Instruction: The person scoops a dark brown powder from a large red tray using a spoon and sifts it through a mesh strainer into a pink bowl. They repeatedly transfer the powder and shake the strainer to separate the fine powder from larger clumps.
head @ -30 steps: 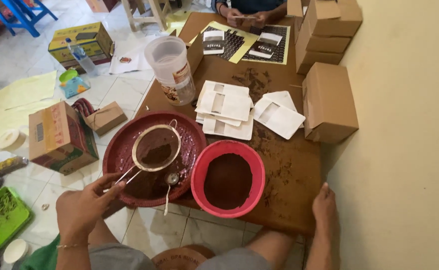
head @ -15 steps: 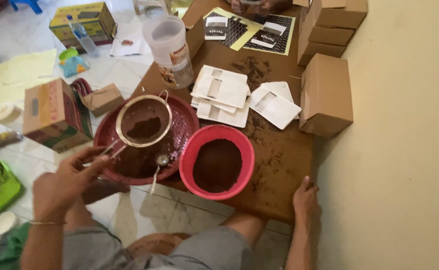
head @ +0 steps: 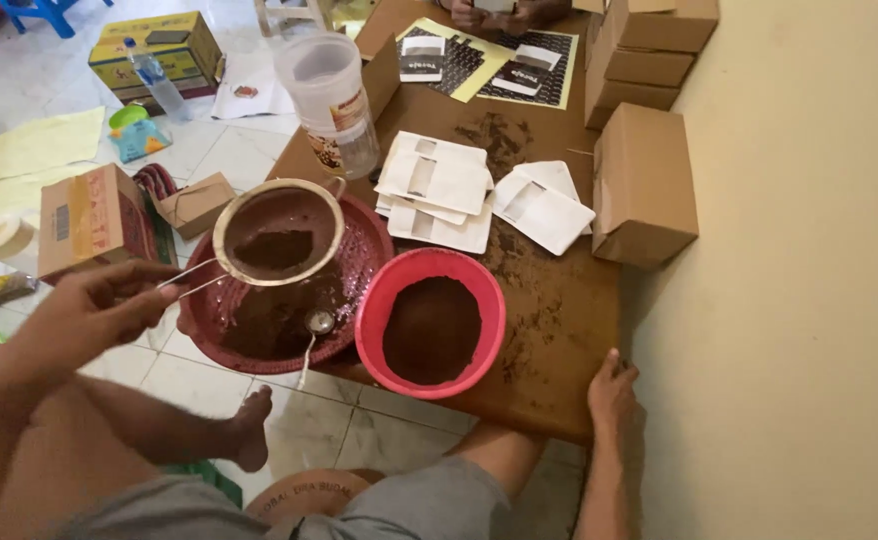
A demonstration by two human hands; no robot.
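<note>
Your left hand (head: 94, 310), at the left of the frame, has its fingers closed around the wire handle of the sieve (head: 277, 232), which you hold level above the dark red tray (head: 364, 262) at mid-frame. A patch of brown powder lies in the sieve's mesh, and more powder is heaped in the tray below it, where a spoon (head: 314, 330) rests with its handle poking over the near rim. Just right of the tray, touching it, sits the pink bowl (head: 431, 322), holding a mound of the same powder. Your right hand (head: 613, 390), lower right, lies flat on the near edge of the table (head: 569, 320), fingers loosely spread and holding nothing. White pouches (head: 439, 185) lie in a loose pile behind the bowl, a clear jug (head: 331, 100) stands above the sieve, and brown boxes (head: 644, 180) are stacked along the right edge. At the top, another person's hands (head: 494, 14) seem to hold something, but the frame edge cuts them off.
</note>
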